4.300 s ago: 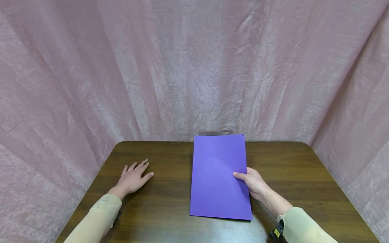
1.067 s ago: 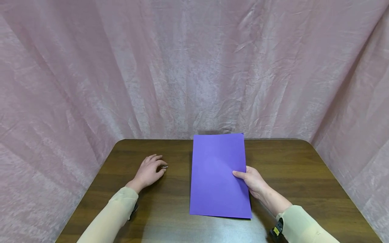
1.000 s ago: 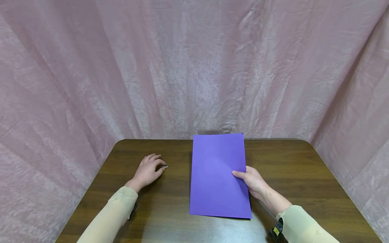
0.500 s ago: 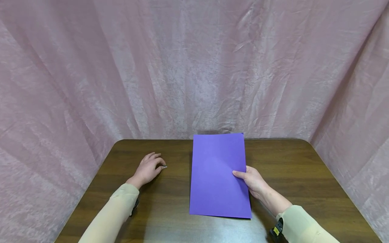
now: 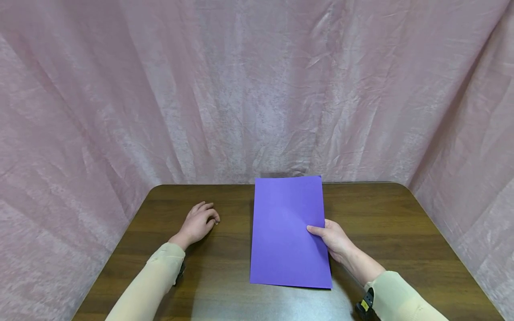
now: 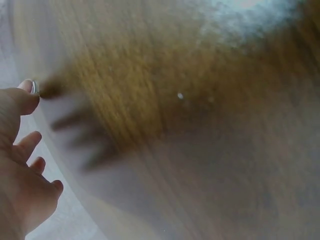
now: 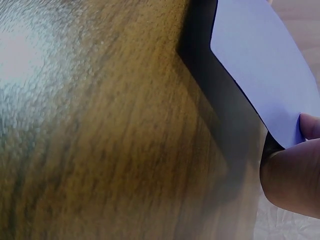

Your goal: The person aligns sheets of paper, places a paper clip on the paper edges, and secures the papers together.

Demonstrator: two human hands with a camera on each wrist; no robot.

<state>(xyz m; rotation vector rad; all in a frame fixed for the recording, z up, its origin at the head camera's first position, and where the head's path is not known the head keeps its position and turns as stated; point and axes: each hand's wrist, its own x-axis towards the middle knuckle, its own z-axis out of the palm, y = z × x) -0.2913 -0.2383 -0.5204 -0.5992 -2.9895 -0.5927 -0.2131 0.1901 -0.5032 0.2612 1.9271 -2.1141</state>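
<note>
Toward the left of the table, my left hand [image 5: 196, 224] pinches a small silver paper clip [image 5: 217, 223] between thumb and index finger. The left wrist view shows the clip's wire loop [image 6: 35, 87] sticking out at the fingertips, the rest of it hidden by them; the other fingers are spread loosely. My right hand [image 5: 336, 240] grips the right edge of a purple sheet of paper [image 5: 287, 236], thumb on top and fingers underneath, out of sight in the head view. In the right wrist view the paper [image 7: 260, 65] is raised and casts a shadow on the wood.
Everything is over a brown wood-grain table [image 5: 401, 232] with rounded far corners. A pink velvet curtain [image 5: 257, 89] hangs behind it and along both sides. Light glares off the tabletop near the front.
Earlier my left hand lay spread with the clip by its fingertips. It has moved right and pinched the clip, which now shows less and is turned. The right hand and paper stay nearly still.
</note>
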